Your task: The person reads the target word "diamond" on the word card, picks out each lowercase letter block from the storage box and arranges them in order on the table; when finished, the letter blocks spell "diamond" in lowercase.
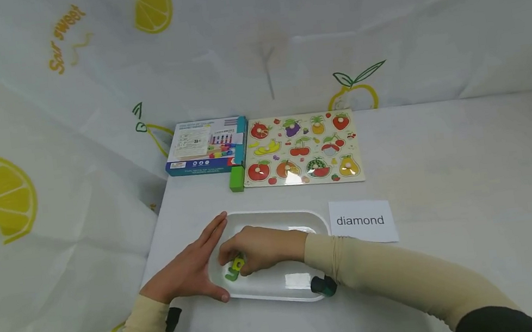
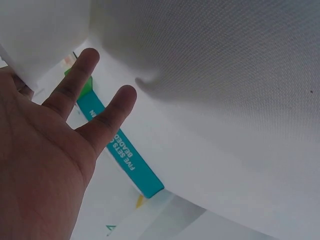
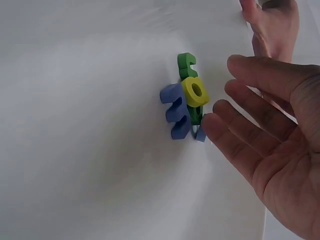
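Note:
A white tray (image 1: 272, 286) lies in front of me on the table. My left hand (image 1: 186, 268) rests at its left end, with thumb and fingers spread along the rim. Over the tray's left part, my right hand (image 1: 255, 248) hovers beside a small cluster of letter pieces. In the right wrist view its fingers are loosely extended near the pieces and pinch none of them. The cluster has a blue letter m (image 3: 176, 112), a yellow letter (image 3: 195, 91) and a green letter (image 3: 185, 65). More green and blue parts are partly hidden beneath the yellow one.
Right of the tray lies a card (image 1: 363, 221) reading "diamond". Behind stand a fruit puzzle board (image 1: 300, 148), a blue and white box (image 1: 204, 146) and a green block (image 1: 236, 179). A white fruit-printed curtain (image 1: 252, 41) borders the table's back and left.

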`<action>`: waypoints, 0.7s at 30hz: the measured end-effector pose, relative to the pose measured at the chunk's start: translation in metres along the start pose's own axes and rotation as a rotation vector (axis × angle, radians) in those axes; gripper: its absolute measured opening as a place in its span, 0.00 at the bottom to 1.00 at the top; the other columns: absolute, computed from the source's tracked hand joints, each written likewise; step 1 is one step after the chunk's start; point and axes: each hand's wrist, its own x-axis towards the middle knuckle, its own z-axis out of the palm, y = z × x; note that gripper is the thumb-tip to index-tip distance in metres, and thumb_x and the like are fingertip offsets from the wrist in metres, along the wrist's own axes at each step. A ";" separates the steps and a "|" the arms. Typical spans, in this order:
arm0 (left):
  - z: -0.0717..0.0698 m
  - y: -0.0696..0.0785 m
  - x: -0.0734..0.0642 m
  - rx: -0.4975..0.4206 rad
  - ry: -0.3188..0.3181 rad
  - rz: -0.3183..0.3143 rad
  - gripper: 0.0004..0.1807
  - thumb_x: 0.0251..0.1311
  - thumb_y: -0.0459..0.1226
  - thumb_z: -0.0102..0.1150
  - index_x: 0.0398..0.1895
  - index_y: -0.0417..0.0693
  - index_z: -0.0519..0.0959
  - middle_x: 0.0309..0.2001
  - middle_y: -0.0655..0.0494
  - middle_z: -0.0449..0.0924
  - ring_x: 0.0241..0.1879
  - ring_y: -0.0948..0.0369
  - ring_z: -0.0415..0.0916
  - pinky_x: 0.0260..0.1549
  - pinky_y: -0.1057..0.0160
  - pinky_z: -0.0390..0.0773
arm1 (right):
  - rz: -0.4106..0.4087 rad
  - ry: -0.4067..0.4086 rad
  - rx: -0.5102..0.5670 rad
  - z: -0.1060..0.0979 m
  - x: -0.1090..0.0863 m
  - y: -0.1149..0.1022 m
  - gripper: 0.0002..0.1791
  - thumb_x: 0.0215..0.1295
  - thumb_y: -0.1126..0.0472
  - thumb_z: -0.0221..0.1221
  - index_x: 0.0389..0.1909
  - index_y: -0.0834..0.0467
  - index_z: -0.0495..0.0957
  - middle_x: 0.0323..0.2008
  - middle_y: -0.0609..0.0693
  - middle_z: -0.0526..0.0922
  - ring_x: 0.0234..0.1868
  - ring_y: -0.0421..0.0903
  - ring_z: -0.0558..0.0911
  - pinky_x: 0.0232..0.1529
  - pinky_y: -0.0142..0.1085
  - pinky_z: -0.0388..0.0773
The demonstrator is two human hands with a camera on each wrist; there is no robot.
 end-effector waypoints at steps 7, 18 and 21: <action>0.000 -0.001 0.001 -0.019 -0.007 -0.007 0.82 0.30 0.69 0.79 0.83 0.53 0.37 0.82 0.68 0.27 0.75 0.51 0.55 0.62 0.42 0.70 | 0.011 -0.004 0.034 0.002 0.004 0.008 0.21 0.59 0.72 0.70 0.53 0.58 0.83 0.47 0.48 0.87 0.48 0.38 0.83 0.52 0.24 0.75; 0.001 -0.003 0.001 -0.032 -0.012 -0.007 0.82 0.30 0.69 0.79 0.84 0.55 0.36 0.82 0.68 0.26 0.75 0.52 0.53 0.64 0.43 0.69 | -0.033 0.012 -0.049 0.012 0.015 0.020 0.20 0.57 0.75 0.68 0.50 0.57 0.84 0.43 0.46 0.87 0.42 0.36 0.81 0.49 0.21 0.74; 0.001 -0.003 0.001 -0.019 -0.007 0.013 0.81 0.31 0.69 0.79 0.83 0.52 0.37 0.82 0.64 0.27 0.74 0.50 0.56 0.63 0.42 0.70 | -0.056 0.021 -0.081 0.015 0.017 0.022 0.19 0.58 0.75 0.69 0.49 0.57 0.84 0.40 0.45 0.86 0.41 0.36 0.80 0.48 0.21 0.74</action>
